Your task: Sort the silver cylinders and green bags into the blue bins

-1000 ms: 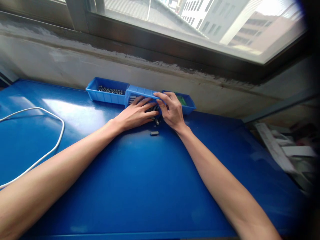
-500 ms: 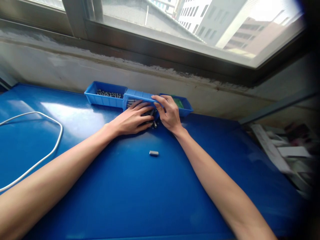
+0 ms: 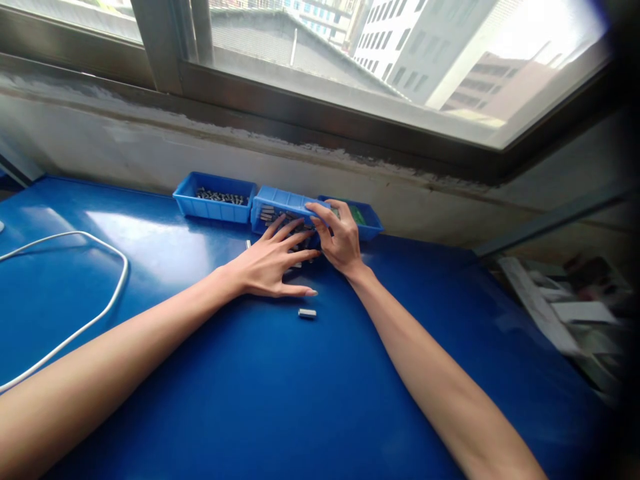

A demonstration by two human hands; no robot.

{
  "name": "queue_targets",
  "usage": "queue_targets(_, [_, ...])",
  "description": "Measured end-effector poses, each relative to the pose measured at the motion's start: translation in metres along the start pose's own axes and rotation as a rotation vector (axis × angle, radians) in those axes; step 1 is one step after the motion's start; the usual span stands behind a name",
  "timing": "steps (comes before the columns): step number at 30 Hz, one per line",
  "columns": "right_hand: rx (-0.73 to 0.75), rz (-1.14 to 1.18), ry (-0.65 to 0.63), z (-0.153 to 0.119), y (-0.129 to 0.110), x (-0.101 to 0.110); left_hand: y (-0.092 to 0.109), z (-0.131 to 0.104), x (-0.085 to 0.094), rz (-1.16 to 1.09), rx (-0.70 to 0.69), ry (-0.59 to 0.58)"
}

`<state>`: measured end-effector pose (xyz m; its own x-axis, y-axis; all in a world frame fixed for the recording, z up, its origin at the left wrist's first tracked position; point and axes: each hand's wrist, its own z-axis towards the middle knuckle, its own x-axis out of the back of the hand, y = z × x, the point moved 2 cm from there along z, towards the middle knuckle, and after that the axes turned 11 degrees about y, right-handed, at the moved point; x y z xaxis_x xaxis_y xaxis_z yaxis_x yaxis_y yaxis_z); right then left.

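My right hand (image 3: 341,237) grips the upper edge of the middle blue bin (image 3: 287,197), which is tipped on its side with its mouth toward me. Inside it and at its mouth lie several small metal cylinders (image 3: 267,213), partly covered by my fingers. My left hand (image 3: 273,260) is spread wide in front of the mouth, fingers over the metal pieces and thumb stretched out to the right. One loose metal cylinder (image 3: 307,313) rests on the table just below that thumb. Another small piece (image 3: 248,245) shows beside the left hand's back.
To the left stands a blue bin of small dark metal parts (image 3: 215,208); to the right, another blue bin (image 3: 371,223) holds something green. A white cable (image 3: 120,280) curves over the blue table (image 3: 280,413). Behind runs the wall below a window; papers (image 3: 583,312) lie far right.
My left hand has spread its fingers and moved its thumb down toward the loose cylinder. My right hand still holds the tipped bin. The view has shifted slightly.
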<state>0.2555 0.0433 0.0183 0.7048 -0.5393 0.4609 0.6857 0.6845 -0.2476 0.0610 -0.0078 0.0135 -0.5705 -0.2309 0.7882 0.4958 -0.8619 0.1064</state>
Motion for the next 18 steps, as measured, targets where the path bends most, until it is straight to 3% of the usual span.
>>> queue_targets(18, [0.032,0.034,-0.055,-0.0055,-0.0035,0.0034,-0.0008,-0.0007,-0.0012,0.109,0.075,0.008])
